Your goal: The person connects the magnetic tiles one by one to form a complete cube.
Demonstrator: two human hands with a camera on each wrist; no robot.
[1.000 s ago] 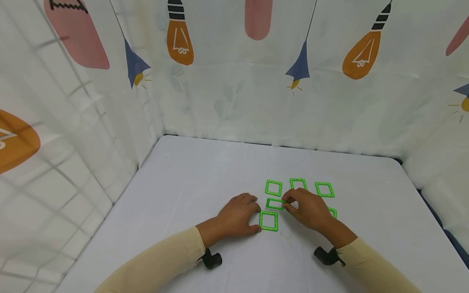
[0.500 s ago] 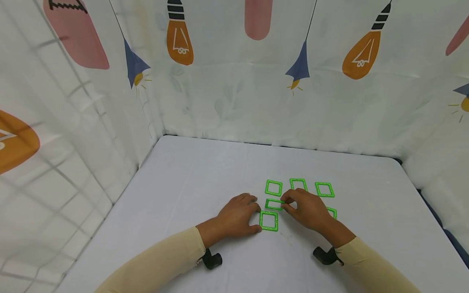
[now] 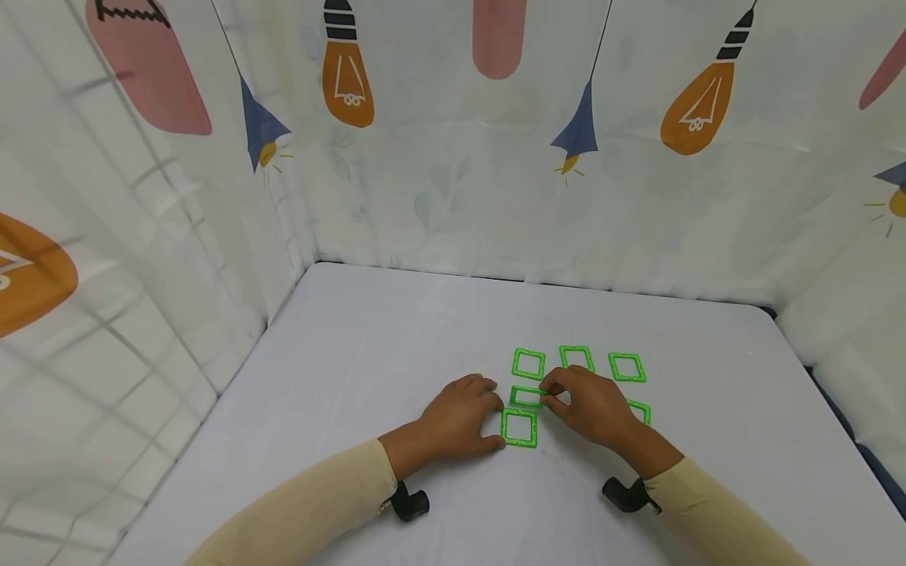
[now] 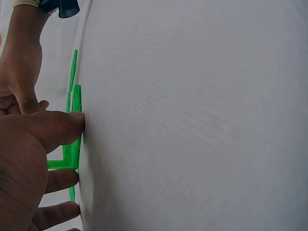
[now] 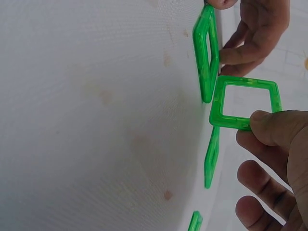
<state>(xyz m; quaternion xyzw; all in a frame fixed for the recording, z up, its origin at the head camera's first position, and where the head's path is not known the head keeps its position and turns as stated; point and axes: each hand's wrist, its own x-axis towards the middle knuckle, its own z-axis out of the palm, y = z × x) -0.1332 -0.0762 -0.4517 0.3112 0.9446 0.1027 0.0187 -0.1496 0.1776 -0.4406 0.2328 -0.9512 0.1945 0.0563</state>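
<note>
Left hand [image 3: 463, 417]: lies flat on the worktop [image 3: 396, 354], fingers relaxed and nearly straight, holding nothing. Its thumb and fingertips touch the left edge of the flat square frame [image 3: 519, 428], apparently pinning it down; the left wrist view shows the thumb [image 4: 57, 126] pressed to the frame edge at the worktop surface.

Right hand [image 3: 591, 409]: fingers curled, thumb and forefinger pinching the right edge of the tilted square frame [image 3: 528, 395]. In the right wrist view this frame [image 5: 245, 108] stands up off the worktop, thumb [image 5: 274, 126] on its near bar, remaining fingers loosely bent and free.

Position of work: the tilted frame sits immediately behind the flat frame, its lower edge at or touching the flat frame's far edge. I cannot tell whether the two edges are actually joined.

Other pieces, relative to the flat frame: three green squares in a row further back, [image 3: 528, 364], [image 3: 576, 355], [image 3: 627, 367]; one more to the right [image 3: 642, 410], mostly hidden behind the right hand.

Judgement: step in hand looks like mating the raised frame to the far edge of the flat one, as a wall on a base. Next move calls for keeping the base pinned while the raised edge is aligned along its full length.
</note>
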